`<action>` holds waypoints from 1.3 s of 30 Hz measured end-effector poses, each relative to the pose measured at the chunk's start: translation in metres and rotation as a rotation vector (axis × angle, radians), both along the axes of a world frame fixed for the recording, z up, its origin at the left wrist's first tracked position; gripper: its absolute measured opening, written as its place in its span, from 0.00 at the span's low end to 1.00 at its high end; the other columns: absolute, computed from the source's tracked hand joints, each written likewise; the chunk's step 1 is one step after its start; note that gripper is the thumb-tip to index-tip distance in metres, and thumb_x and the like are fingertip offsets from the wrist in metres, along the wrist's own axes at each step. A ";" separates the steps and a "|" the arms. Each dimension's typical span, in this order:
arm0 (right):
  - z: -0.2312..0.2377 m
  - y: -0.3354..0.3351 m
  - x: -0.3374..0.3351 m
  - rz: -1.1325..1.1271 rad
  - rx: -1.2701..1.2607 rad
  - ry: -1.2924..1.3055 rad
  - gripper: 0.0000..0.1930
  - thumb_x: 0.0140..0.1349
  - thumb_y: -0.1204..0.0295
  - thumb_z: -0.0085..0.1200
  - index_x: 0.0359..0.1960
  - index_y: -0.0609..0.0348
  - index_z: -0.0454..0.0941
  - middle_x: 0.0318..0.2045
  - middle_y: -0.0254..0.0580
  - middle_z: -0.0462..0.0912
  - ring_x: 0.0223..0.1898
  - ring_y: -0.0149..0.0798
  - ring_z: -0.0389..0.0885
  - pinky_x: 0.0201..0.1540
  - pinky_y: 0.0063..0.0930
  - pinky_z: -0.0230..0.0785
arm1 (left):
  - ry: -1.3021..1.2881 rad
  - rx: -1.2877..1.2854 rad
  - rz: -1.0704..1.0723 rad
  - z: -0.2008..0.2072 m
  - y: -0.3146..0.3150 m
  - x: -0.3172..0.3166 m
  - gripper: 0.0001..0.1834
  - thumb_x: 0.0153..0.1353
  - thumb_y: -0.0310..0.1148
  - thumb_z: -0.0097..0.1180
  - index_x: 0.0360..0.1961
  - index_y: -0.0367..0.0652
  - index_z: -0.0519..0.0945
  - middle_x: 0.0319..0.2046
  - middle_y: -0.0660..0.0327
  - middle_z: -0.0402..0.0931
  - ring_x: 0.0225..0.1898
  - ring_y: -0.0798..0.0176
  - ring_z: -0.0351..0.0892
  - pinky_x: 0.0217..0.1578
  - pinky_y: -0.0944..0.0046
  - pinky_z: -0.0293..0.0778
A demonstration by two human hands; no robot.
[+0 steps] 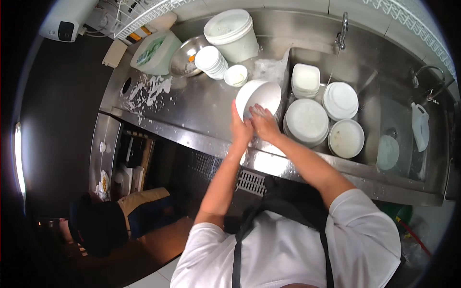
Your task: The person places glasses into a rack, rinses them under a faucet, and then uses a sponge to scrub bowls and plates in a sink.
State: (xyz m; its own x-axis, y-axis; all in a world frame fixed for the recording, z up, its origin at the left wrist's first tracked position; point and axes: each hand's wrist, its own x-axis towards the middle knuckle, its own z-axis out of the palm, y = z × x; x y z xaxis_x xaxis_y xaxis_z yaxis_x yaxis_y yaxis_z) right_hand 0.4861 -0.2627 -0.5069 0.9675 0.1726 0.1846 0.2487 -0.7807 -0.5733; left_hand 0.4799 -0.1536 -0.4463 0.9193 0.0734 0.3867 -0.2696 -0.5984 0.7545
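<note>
A large white bowl [266, 91] is tilted above the steel counter's front part, just left of the sink. My left hand [240, 126] grips its left side, fingers along the outer wall and rim. Inside the bowl, my right hand [265, 124] presses against the inner surface with bent fingers. Whatever lies under those fingers is too hidden to name. Behind the bowl stands a small white bowl [236, 75] with some residue in it. Beside that is a leaning stack of small white bowls [209, 58].
The left sink basin [367, 91] holds square dishes [306, 77], stacked plates [307, 120] and round bowls [346, 138]. A white bucket [235, 41], steel bowl [178, 60] and pale green tub [163, 60] line the back. Foam [151, 93] spots the counter. Another person [98, 225] is at lower left.
</note>
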 end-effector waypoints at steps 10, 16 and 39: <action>0.004 -0.005 0.024 0.061 -0.307 -0.235 0.24 0.65 0.65 0.40 0.61 0.63 0.63 0.65 0.56 0.58 0.68 0.47 0.53 0.68 0.44 0.44 | 0.123 0.224 -0.087 0.022 0.033 0.023 0.38 0.50 0.18 0.46 0.66 0.44 0.54 0.51 0.38 0.70 0.54 0.36 0.69 0.53 0.49 0.67; 0.007 -0.019 0.016 0.389 -0.100 -0.142 0.24 0.65 0.66 0.39 0.61 0.62 0.63 0.64 0.53 0.60 0.68 0.43 0.55 0.69 0.41 0.44 | 0.218 0.141 -0.174 0.039 0.032 0.001 0.40 0.51 0.14 0.41 0.67 0.44 0.50 0.58 0.40 0.64 0.58 0.40 0.66 0.57 0.53 0.64; 0.005 -0.026 0.007 0.626 -0.181 -0.239 0.24 0.59 0.67 0.47 0.58 0.59 0.68 0.60 0.53 0.67 0.65 0.44 0.61 0.65 0.42 0.51 | 0.502 0.137 -0.099 0.100 0.033 0.039 0.33 0.52 0.24 0.51 0.62 0.46 0.60 0.56 0.40 0.66 0.58 0.42 0.66 0.57 0.54 0.64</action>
